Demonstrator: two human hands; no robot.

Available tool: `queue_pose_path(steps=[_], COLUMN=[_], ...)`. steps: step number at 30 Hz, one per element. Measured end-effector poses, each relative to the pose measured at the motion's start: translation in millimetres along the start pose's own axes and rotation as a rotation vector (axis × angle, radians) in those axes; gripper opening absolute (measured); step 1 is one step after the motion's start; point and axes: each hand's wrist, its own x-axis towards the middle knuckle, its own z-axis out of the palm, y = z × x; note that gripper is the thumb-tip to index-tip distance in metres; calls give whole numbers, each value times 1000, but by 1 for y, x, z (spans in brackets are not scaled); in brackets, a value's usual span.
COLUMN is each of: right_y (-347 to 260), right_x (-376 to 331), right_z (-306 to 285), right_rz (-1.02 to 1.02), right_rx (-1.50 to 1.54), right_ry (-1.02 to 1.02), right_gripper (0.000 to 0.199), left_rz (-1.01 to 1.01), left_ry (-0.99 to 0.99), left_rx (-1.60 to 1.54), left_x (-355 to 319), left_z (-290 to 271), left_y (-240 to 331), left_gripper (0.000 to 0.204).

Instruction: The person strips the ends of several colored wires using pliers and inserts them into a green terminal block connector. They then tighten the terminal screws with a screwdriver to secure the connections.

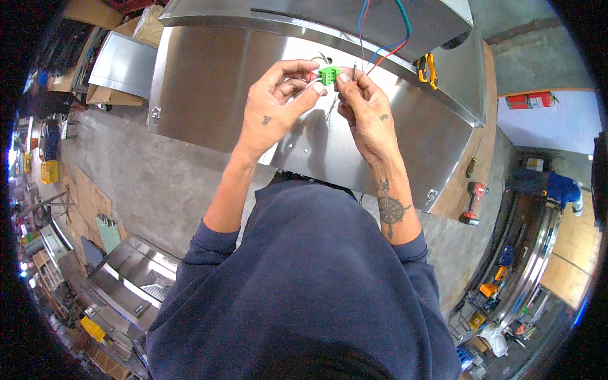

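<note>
Both hands meet over a stainless steel panel, at a small green terminal block connector (329,76). My left hand (272,104) is closed, pinching the connector's left side between thumb and fingers. Thin red and white wires (310,74) show by those fingers. My right hand (367,111) is closed too, its thumb against the connector's right end. A thin, dark, pointed piece (354,71) sticks up between its fingers; its kind is unclear. Blue, red and green wires (405,31) hang down from above towards the right hand, where their ends are hidden.
The steel panel (202,82) has a raised ledge along its back. Yellow-and-black pliers or cutters (427,71) lie on that ledge. To the right are a screwdriver (471,167) and a red cordless driver (473,202). Another person in blue (562,190) is far right.
</note>
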Motion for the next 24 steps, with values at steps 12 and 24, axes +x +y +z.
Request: queue_pose_path(steps=[12, 24], right_y=[-6, -9], right_x=[1, -3], right_z=[-5, 7], right_rz=[-116, -30], right_rx=[-155, 68], right_ry=[-31, -28], right_gripper=[31, 37], left_rz=[-58, 45], left_ry=[-130, -279], left_rx=[65, 199], left_x=[9, 17], left_z=[-15, -22], left_y=[23, 28], left_gripper=[33, 36])
